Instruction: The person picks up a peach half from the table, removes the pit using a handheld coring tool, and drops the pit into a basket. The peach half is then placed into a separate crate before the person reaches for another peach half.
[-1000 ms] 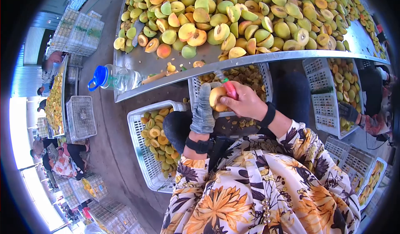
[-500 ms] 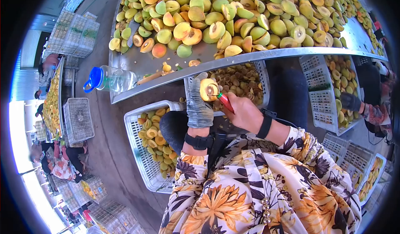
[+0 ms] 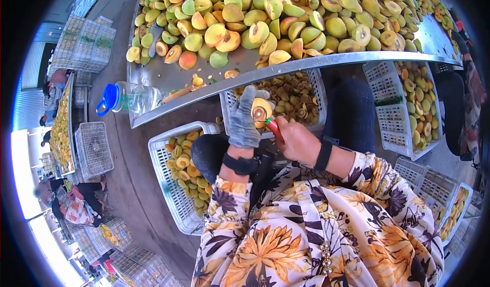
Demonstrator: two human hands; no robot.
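Note:
My left hand (image 3: 244,123), in a grey glove, holds a peach half (image 3: 259,107) with its cut face and brown pit area turned up. My right hand (image 3: 300,143) is bare and closed round a small red-handled tool (image 3: 274,129) with a green collar. The tool's tip meets the cut face near the pit; its exact shape is too small to make out. Both hands are just below the metal table's front rim (image 3: 286,68). Under them stands a white crate (image 3: 320,95) of brownish fruit pieces and pits.
Many peach halves (image 3: 235,14) are heaped on the table. A blue-capped water bottle (image 3: 135,98) lies at its left corner. A white crate of halves (image 3: 173,205) stands by my left knee, another crate (image 3: 390,116) to the right. Other people work at far left and right.
The peach half has shifted slightly right and down, and the gloved fingers around it have changed position. A co-worker's gloved hand at the right crate has moved away. The view has shifted a little.

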